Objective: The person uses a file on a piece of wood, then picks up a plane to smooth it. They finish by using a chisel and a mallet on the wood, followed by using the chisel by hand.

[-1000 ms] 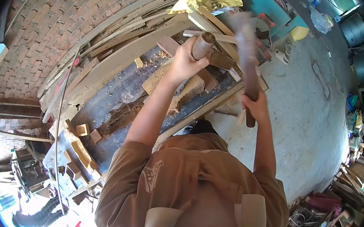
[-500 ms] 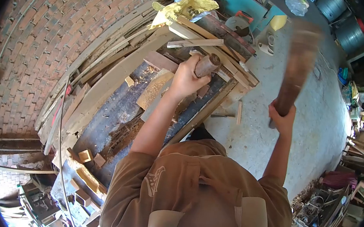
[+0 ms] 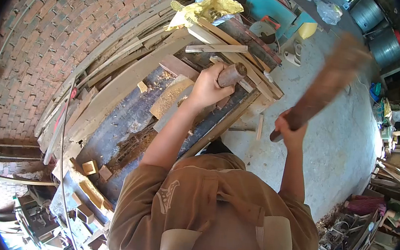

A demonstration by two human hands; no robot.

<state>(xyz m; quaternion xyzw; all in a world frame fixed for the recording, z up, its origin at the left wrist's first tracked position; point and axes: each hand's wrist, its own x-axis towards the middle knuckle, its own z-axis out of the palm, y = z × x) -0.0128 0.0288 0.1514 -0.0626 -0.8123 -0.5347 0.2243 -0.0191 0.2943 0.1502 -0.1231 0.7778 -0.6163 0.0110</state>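
My left hand [image 3: 209, 88] is closed around a thick round wooden handle [image 3: 233, 76], above the workbench [image 3: 111, 133]. Any blade under the handle is hidden by the hand. Beneath the left forearm lies a pale wood block [image 3: 169, 97] strewn with shavings. Over the floor on the right, my right hand [image 3: 291, 127] grips the narrow end of a long wooden mallet [image 3: 323, 84]; its wide far end is raised and blurred by motion. The mallet and the handle are apart.
Planks [image 3: 217, 49] and a yellow sack [image 3: 207, 11] lie at the bench's far end. A brick wall [image 3: 73, 28] runs along the left. Small wood offcuts [image 3: 90, 167] sit at the near left. Metal drums [image 3: 385, 45] stand at the far right.
The mallet has tilted further to the right, and my right hand has shifted left, closer to my left hand. My left hand still holds the handle, almost in the same place.
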